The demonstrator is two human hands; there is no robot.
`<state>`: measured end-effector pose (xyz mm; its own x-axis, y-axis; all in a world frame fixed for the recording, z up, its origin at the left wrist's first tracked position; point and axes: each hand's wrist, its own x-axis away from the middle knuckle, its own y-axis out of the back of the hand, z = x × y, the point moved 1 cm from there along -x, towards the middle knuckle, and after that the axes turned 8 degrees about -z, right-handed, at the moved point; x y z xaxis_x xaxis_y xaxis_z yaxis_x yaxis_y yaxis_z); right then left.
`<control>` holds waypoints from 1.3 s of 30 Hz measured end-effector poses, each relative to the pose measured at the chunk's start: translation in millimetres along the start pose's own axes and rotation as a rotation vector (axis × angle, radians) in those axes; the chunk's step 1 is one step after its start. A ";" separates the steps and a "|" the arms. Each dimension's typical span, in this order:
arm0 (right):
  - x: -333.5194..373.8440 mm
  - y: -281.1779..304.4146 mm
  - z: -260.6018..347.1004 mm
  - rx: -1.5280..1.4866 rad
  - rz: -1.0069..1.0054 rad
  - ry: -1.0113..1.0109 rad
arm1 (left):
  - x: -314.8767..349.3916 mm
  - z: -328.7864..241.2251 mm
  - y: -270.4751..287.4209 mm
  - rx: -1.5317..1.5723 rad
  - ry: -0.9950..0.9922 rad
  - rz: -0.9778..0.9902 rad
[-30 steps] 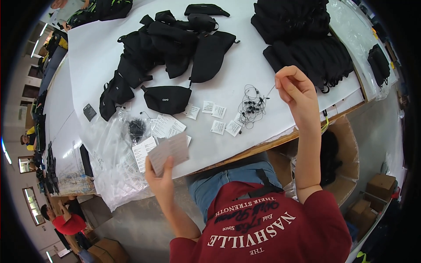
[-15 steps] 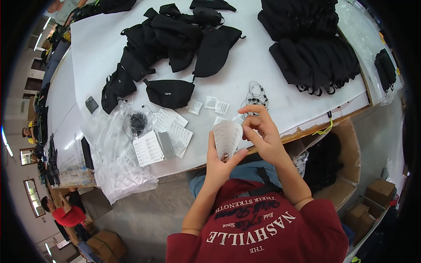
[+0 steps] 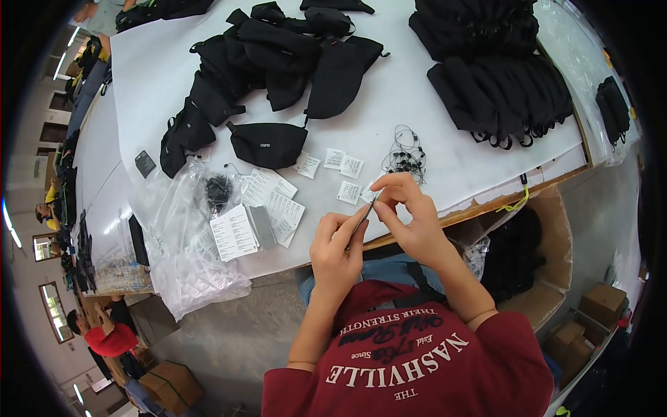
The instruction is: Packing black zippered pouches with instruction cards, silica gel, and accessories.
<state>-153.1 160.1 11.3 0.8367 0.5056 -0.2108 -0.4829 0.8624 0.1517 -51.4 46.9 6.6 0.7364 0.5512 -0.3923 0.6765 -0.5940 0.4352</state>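
Observation:
In front of me, over the table's front edge, my left hand (image 3: 335, 251) is closed on a thin card (image 3: 360, 222), which now shows mostly its narrow edge. My right hand (image 3: 411, 221) pinches at the card's upper end, with thumb and forefinger curled. Whether the card is one layer or several I cannot tell. Just beyond my fingers lie small white labels (image 3: 349, 192) and a tangle of thin black strings (image 3: 405, 161). To the left is a stack of printed white cards (image 3: 233, 233), with more loose cards (image 3: 283, 217) fanned beside it.
A black zip pouch (image 3: 268, 145) lies before a heap of black pouches (image 3: 278, 52) on the white tabletop (image 3: 389, 90). Black bags (image 3: 504, 97) are piled far right. Clear plastic bags (image 3: 194, 271) hang over the front edge. An open carton (image 3: 552, 236) stands below right.
The card was curved open with its printed face showing; now it is pressed flat and edge-on. My left hand has turned and closed around it, and my right hand has shifted slightly down and left.

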 end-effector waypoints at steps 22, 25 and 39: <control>-3.9 12.7 -5.4 -0.116 0.367 -0.160 | 7.3 32.2 6.3 0.768 0.560 0.394; -4.0 10.2 -5.8 -0.126 0.368 -0.173 | 9.5 35.7 6.8 0.783 0.574 0.373; -0.9 6.3 -7.1 -0.229 0.299 -0.328 | -5.8 19.8 2.8 0.544 0.389 0.182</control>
<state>-158.7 165.3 5.6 0.6723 0.7288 0.1302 -0.7278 0.6828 -0.0643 -53.6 30.5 -6.0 0.8512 0.5247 0.0114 0.5247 -0.8503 -0.0418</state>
